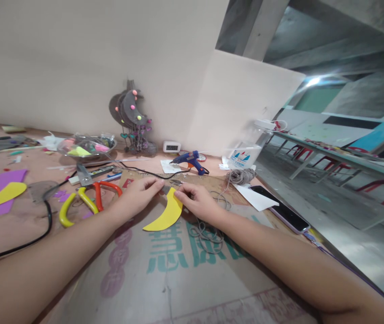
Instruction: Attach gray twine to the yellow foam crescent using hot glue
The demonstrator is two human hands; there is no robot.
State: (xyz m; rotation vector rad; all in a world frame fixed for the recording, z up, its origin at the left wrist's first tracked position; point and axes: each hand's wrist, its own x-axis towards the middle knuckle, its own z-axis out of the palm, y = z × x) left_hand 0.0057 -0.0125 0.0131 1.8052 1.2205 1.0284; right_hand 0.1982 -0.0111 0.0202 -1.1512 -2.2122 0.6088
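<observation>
A yellow crescent cutout [166, 215], apparently foam or felt, hangs point-down over the cardboard between my hands. My right hand [198, 201] pinches its upper end between thumb and fingers. Just to the left, my left hand [141, 198] is closed, fingertips together, beside a small dark grey bit at the cutout's top; what it grips is too small to make out. Thin grey cord [208, 236] lies loosely coiled under my right wrist and runs to a ball of grey yarn [241, 176].
Beyond my hands lies a blue glue gun [192, 161] with a black cable. Yellow-handled pliers [82, 202] and orange-handled scissors [99, 195] are left of my left hand. A phone [281, 209] lies at the right edge; grey moon ornaments [131, 110] stand by the wall.
</observation>
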